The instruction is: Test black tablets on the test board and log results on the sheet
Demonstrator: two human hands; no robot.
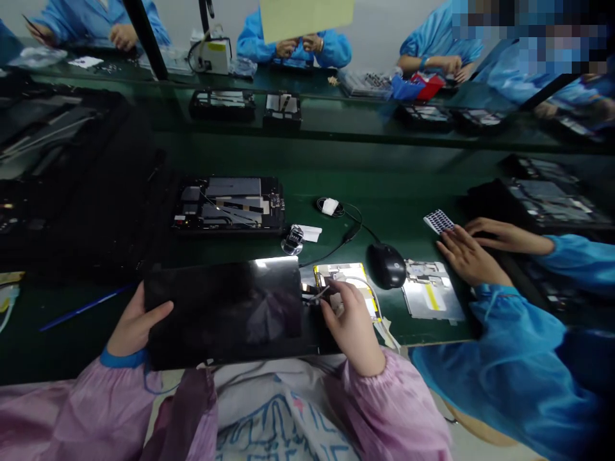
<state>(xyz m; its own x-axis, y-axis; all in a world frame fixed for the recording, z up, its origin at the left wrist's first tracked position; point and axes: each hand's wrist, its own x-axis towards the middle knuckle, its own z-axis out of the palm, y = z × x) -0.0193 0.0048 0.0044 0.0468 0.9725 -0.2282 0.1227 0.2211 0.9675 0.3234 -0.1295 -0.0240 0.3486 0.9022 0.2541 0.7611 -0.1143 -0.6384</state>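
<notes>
A black tablet (pixel 225 310) with a glossy screen lies across the near table edge in front of me. My left hand (pixel 134 323) grips its left edge, thumb on top of the glass. My right hand (pixel 350 323) is at the tablet's right edge, fingers pinched around a small connector or tool tip I cannot make out, beside a white cable (pixel 379 314). Just beyond that hand lies a yellow-framed metal part (pixel 353 272).
An opened tablet chassis (pixel 228 205) sits further back, with a black mouse (pixel 387 266) and a silver plate (pixel 432 294) to the right. A blue pen (pixel 81 308) lies at left. A co-worker in a blue sleeve (pixel 504 333) reaches in from the right. Others work across the table.
</notes>
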